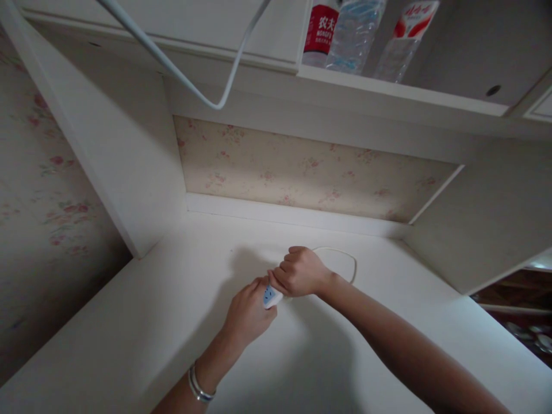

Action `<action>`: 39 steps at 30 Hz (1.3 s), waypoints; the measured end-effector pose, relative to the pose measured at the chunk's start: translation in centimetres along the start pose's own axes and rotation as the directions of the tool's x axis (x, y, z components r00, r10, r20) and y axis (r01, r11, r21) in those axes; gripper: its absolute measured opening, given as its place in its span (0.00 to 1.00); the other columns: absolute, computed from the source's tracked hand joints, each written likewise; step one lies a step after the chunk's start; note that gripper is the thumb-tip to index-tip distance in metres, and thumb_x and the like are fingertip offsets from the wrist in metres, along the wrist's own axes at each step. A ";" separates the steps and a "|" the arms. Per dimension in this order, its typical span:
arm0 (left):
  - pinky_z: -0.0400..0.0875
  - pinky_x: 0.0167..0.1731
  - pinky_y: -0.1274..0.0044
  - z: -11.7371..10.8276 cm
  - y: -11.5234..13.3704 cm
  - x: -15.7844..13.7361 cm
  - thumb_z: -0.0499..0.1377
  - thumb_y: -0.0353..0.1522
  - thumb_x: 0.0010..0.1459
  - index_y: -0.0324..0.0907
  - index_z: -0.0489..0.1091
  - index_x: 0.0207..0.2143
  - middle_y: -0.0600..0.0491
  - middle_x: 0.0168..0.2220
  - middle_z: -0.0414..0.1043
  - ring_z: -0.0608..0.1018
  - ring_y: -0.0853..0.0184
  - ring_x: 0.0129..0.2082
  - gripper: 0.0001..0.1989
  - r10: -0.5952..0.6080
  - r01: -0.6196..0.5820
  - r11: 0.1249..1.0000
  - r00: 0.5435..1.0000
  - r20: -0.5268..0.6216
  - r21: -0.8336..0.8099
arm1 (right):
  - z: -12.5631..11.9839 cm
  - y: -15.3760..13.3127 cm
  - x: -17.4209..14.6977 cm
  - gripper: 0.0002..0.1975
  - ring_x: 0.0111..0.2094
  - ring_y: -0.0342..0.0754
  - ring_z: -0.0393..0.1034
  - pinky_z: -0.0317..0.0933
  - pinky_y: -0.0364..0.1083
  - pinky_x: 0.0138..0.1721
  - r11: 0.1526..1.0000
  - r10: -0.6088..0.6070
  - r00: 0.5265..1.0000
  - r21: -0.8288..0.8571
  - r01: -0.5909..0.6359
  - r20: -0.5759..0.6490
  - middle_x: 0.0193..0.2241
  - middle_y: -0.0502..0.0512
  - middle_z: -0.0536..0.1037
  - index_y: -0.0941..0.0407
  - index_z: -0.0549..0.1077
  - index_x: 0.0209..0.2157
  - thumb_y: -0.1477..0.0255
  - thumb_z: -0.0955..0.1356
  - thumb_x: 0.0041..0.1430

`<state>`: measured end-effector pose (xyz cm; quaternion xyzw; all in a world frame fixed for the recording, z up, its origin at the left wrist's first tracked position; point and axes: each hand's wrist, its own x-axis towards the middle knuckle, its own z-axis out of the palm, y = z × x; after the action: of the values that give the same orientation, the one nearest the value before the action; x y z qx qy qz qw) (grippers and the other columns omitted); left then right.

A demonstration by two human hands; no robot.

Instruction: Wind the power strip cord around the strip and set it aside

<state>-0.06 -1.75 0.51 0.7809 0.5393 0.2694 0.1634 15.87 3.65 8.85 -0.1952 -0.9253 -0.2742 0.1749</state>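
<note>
A small white and blue power strip (271, 296) with socket holes sits in my left hand (248, 313), whose fingers are closed round it. Most of its body is hidden by that hand. My right hand (302, 271) is closed in a fist right against the strip's upper end; what lies inside those fingers is hidden. From behind the right hand a thin whitish cord (356, 265) loops over the white desktop (142, 322) and passes behind the forearm. A silver bracelet (197, 384) is on my left wrist.
Overhead, a cabinet shelf (388, 92) holds several plastic bottles (356, 37). A thick pale cable (172, 69) hangs in a loop in front of it. Side panels (116, 132) enclose the desktop left and right. Floral wallpaper (302, 167) covers the back.
</note>
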 end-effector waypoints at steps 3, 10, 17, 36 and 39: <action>0.66 0.40 0.74 0.3 0.2 -0.3 0.57 0.30 0.49 0.45 0.66 0.41 0.51 0.40 0.72 0.74 0.62 0.40 0.14 -0.002 0.000 0.998 1.000 0.025 0.070 | 1.2 0.5 1.1 0.21 0.14 0.40 0.56 0.42 0.46 0.25 1.000 -0.020 0.999 0.013 0.019 0.036 0.11 0.50 0.69 0.57 0.65 0.15 0.70 0.59 0.62; 0.66 0.39 0.72 -0.3 -1.8 0.1 0.55 0.32 0.52 0.42 0.65 0.44 0.47 0.41 0.71 0.75 0.60 0.38 0.15 -0.185 0.184 0.963 0.983 -0.011 0.198 | 2.3 -0.2 3.1 0.21 0.15 0.41 0.59 0.44 0.46 0.24 0.997 -0.076 0.997 0.035 0.074 0.033 0.12 0.50 0.70 0.57 0.67 0.17 0.68 0.59 0.63; 0.65 0.46 0.72 -2.0 -2.5 -0.1 0.57 0.28 0.48 0.46 0.64 0.48 0.50 0.44 0.72 0.73 0.61 0.44 0.22 -0.002 -0.003 0.991 0.999 0.036 0.137 | 3.4 1.7 5.3 0.25 0.15 0.42 0.61 0.46 0.45 0.25 0.999 0.035 0.992 -0.007 -0.034 0.124 0.13 0.55 0.73 0.58 0.70 0.16 0.68 0.56 0.64; 0.66 0.51 0.70 -3.7 -0.3 -0.9 0.59 0.29 0.47 0.44 0.65 0.50 0.50 0.49 0.71 0.73 0.62 0.47 0.25 0.342 -0.328 0.924 0.939 0.040 -0.199 | 7.1 2.1 0.3 0.31 0.28 0.44 0.73 0.54 0.42 0.31 0.830 0.452 0.729 0.058 -0.555 0.514 0.25 0.56 0.79 0.56 0.76 0.28 0.63 0.49 0.70; 0.68 0.49 0.73 -3.7 -0.4 -0.8 0.61 0.29 0.47 0.45 0.64 0.50 0.51 0.47 0.72 0.74 0.64 0.46 0.25 0.259 -0.257 0.939 0.966 -0.020 -0.227 | 8.3 1.8 -1.7 0.27 0.27 0.44 0.73 0.56 0.41 0.30 0.761 0.528 0.665 0.054 -0.647 0.528 0.25 0.53 0.79 0.55 0.77 0.30 0.64 0.52 0.69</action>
<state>-2.77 -2.51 3.03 0.8223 0.3970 0.3447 0.2178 16.32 9.35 2.35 -0.5245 -0.8498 -0.0324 0.0402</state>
